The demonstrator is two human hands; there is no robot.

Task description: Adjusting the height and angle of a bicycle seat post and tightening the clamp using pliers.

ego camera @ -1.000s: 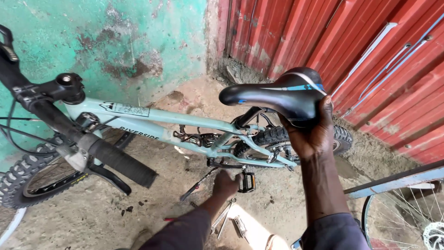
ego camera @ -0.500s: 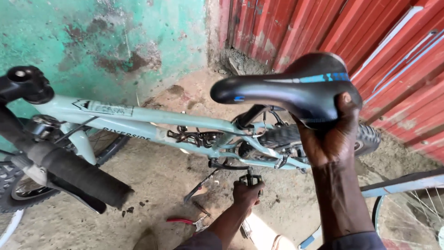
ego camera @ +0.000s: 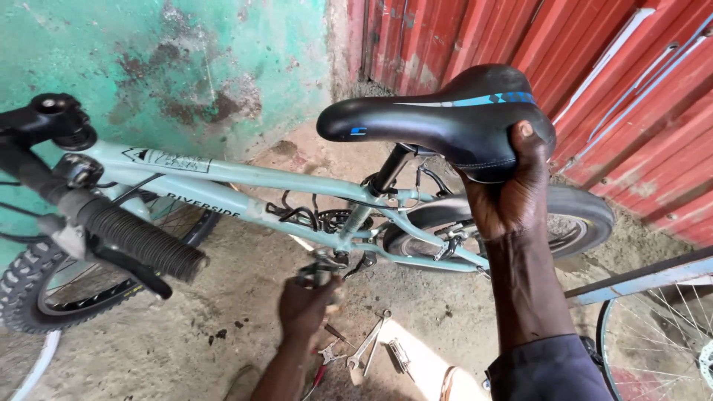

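A pale blue bicycle (ego camera: 245, 189) stands upright along a green wall. My right hand (ego camera: 509, 197) grips the rear of its black saddle (ego camera: 438, 119) from behind and below. My left hand (ego camera: 304, 304) reaches down and closes on the near pedal (ego camera: 321, 269) at the crank, below the frame. The black handlebar grip (ego camera: 145, 241) and brake lever stick out toward me on the left. The rear tyre (ego camera: 572, 212) shows behind my right wrist.
Wrenches and pliers (ego camera: 368, 347) lie on the dirt ground under my left arm. A red corrugated metal wall (ego camera: 594, 74) stands at the right. Another bicycle's wheel and blue frame tube (ego camera: 653, 327) sit at the lower right. The front knobby tyre (ego camera: 30, 286) is at the far left.
My left hand has risen from near the ground tools to the pedal. My view has shifted closer, so saddle and handlebar look larger. My right hand keeps its hold on the saddle.
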